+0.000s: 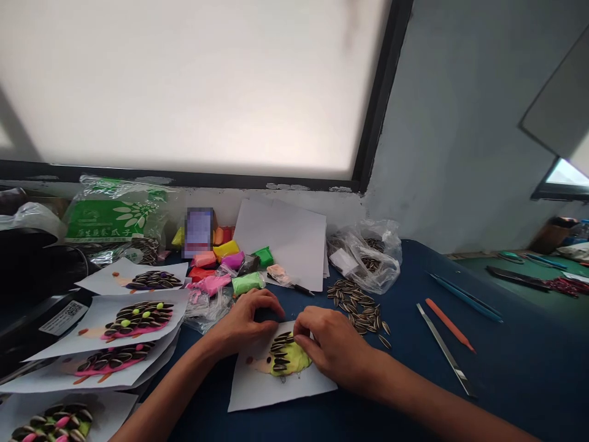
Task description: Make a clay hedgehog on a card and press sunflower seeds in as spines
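A sheet of white paper [257, 396] lies in front of me, bearing a hedgehog figure with a yellow-green clay body [294, 359] and a pale clay face. Rows of striped sunflower seeds [280, 362] stick in the clay. My right hand [334, 344] is closed in a pinch over the upper right of the body, fingertips near the seeds; whatever it holds is hidden. At the paper's upper left edge rests my left hand [251, 319], fingers curved, thumb apart from them, nothing visible between. Loose sunflower seeds [359, 304] are heaped beyond my right hand.
Finished-looking hedgehog pictures [133, 322] overlap on the left. Colored clay packets [248, 282], blank paper [283, 242] and a seed bag [368, 258] stand at the back. A craft blade [444, 350], an orange tool [448, 324] and blue tweezers [464, 296] lie right.
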A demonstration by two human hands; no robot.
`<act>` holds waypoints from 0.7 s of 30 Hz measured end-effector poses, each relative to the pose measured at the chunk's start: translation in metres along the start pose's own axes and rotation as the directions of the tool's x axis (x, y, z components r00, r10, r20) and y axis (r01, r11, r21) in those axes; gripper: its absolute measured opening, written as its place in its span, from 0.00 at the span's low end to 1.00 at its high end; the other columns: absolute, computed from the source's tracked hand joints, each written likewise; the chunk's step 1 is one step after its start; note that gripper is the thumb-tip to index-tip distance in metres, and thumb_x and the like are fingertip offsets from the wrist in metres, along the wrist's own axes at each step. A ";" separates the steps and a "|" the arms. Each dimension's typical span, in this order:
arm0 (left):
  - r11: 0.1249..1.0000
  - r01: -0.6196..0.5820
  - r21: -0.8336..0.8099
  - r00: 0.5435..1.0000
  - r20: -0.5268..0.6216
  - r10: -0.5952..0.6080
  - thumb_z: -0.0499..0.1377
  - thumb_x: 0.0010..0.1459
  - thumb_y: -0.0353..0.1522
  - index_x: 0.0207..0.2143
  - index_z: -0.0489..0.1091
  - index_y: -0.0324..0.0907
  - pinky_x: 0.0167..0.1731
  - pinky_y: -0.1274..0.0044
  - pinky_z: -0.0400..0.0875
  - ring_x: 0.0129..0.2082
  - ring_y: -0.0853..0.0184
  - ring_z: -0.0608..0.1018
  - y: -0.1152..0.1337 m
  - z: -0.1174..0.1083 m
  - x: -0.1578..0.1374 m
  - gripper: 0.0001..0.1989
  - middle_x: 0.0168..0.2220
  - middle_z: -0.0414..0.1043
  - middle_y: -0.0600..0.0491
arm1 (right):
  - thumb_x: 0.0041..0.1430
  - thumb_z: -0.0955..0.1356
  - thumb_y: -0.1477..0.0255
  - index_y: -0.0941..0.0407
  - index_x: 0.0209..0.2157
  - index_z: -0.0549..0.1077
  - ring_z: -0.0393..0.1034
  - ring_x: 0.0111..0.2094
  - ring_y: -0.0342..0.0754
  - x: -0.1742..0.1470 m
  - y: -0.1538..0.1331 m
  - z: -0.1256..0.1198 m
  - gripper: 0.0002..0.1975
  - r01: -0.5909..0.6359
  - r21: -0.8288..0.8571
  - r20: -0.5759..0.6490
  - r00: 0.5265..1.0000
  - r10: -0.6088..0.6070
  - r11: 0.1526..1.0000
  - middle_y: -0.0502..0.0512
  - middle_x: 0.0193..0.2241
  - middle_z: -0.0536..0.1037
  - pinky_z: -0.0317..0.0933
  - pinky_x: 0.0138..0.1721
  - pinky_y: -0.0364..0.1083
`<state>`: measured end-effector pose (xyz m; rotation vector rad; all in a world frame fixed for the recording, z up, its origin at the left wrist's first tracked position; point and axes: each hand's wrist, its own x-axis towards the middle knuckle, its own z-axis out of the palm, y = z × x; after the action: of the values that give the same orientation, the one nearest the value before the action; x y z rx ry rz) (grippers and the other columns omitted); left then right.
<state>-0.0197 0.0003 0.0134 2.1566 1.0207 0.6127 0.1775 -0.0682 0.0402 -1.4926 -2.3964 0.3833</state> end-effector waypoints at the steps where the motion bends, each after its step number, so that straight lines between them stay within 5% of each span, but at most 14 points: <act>1: 1.000 -0.008 -0.003 1.000 0.011 0.008 0.57 0.49 0.31 0.34 0.76 0.45 0.51 0.71 0.63 0.46 0.61 0.70 -0.001 0.000 0.000 0.10 0.42 0.72 0.52 | 0.60 0.65 0.77 0.57 0.32 0.73 0.67 0.32 0.43 0.000 0.000 0.001 0.05 0.000 -0.003 -0.002 1.000 0.000 1.000 0.52 0.32 0.75 0.55 0.32 0.42; 21: 1.000 -0.014 -0.004 0.999 0.042 0.014 0.61 0.53 0.38 0.30 0.80 0.48 0.49 0.73 0.64 0.45 0.62 0.71 -0.003 -0.001 0.003 0.08 0.42 0.72 0.51 | 0.63 0.62 0.76 0.59 0.35 0.73 0.71 0.35 0.47 0.003 -0.008 0.001 0.08 0.008 -0.184 0.065 0.998 0.004 0.983 0.56 0.34 0.76 0.56 0.33 0.44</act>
<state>-0.0202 0.0041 0.0117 2.1662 0.9826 0.5725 0.1689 -0.0689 0.0426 -1.5763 -2.5439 0.2172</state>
